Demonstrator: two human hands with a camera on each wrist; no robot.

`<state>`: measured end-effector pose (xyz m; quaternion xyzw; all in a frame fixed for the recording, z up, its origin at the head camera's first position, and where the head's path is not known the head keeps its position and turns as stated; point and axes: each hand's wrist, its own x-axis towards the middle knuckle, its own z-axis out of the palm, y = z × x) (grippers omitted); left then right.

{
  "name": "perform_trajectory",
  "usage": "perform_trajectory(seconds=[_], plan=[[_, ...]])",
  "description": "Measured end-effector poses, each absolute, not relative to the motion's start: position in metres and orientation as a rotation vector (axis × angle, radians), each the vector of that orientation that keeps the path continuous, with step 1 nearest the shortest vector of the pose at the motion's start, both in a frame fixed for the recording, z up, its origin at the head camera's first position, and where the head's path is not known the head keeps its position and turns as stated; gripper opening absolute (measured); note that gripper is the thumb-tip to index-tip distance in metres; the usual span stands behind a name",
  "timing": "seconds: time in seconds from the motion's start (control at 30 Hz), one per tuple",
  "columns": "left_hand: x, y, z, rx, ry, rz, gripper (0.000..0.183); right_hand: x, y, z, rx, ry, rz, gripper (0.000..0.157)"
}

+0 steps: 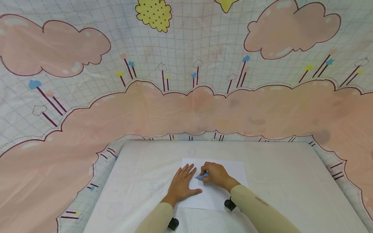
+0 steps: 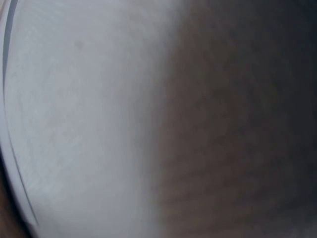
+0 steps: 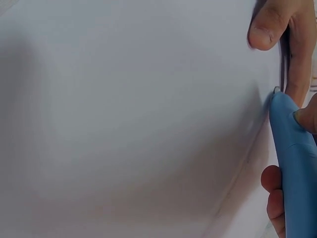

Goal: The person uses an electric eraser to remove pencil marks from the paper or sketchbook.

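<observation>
My left hand (image 1: 181,185) lies flat on a white sheet of paper (image 1: 214,198), fingers spread and thumb pointing right. Just right of it, my right hand (image 1: 217,174) grips a blue pen-shaped tool (image 1: 201,176), its tip pointing left between the two hands. The right wrist view shows the tool's thick smooth body (image 3: 297,163) and small pale tip (image 3: 277,90) close over the paper. Thumb and fingers wrap the body there, and the left thumb (image 3: 270,25) appears beyond the tip. Blurred pale and dark surfaces fill the left wrist view, with no fingers recognisable.
The paper lies on a wide table with a white cover (image 1: 145,174). Behind it and at its sides hangs a cloth (image 1: 186,113) printed with clouds and stars. Black wrist devices (image 1: 230,204) sit under both sleeves, the right one overlapping the paper's near edge.
</observation>
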<state>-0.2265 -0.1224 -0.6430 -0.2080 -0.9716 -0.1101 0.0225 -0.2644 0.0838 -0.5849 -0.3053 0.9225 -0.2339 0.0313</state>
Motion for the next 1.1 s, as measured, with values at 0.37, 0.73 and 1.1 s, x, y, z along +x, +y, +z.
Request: perform_trajectory(seconds=[0.37,0.73,1.1], plan=[[-0.226,-0.123,-0.644,-0.642,-3.025,-0.378,0.099,-0.262,0.093,-0.591,-0.883,2.860,-0.768,0.012],[-0.224,-0.123,-0.643,-0.647,-2.996,-0.377,0.099,-0.261,0.109,-0.595,-0.821,2.865,-0.806,0.014],[-0.225,-0.123,-0.638,-0.647,-3.027,-0.373,0.099,-0.266,0.106,-0.591,-0.881,2.846,-0.780,0.012]])
